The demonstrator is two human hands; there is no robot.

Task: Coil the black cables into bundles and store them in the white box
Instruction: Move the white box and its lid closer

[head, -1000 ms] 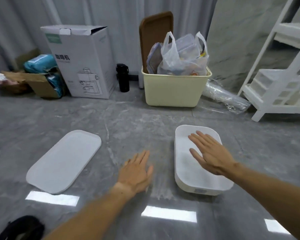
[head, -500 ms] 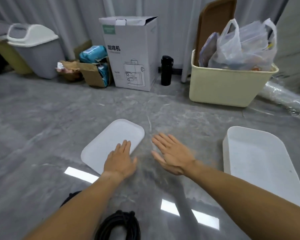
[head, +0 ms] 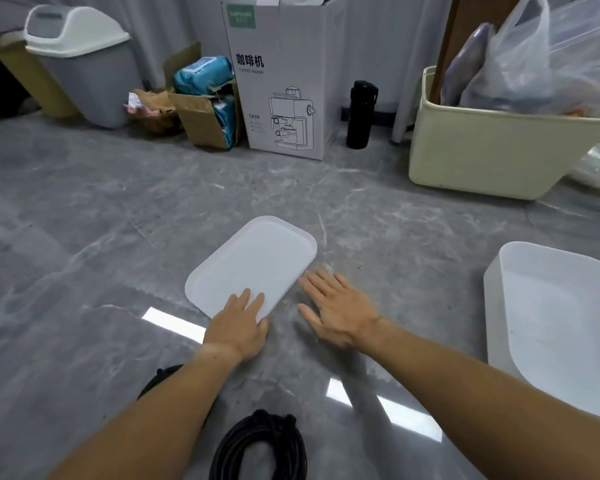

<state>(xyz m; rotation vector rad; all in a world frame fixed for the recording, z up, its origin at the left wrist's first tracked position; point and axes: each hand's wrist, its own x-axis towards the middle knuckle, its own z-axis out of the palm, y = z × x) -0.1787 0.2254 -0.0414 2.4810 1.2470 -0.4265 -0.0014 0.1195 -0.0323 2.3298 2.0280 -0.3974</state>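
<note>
Both hands released, grasping nothing: left hand (head: 238,327) flat with fingers laid over the near corner of the flat white plastic lid with rounded corners (head: 253,263), right hand (head: 338,308) spread just right of that lid, over the glossy grey marbled floor (head: 101,237); whether touching the floor, impossible to tell. Coiled black rubbery cable bundle (head: 260,448) well short of the lid, nearest the body between the forearms; a second black shape (head: 155,381) half hidden under the left forearm. Deep white plastic box with rounded walls (head: 551,327) far right of the lid, open and seemingly without cable inside.

Likely trouble: bundle tied only loosely, so apt to spring apart if lifted by one strand. Smooth lid on polished floor liable to skate away under a sideways press. Box well apart from the lid, so a long carry for springy loops, with snagging on its rim possible.
</note>
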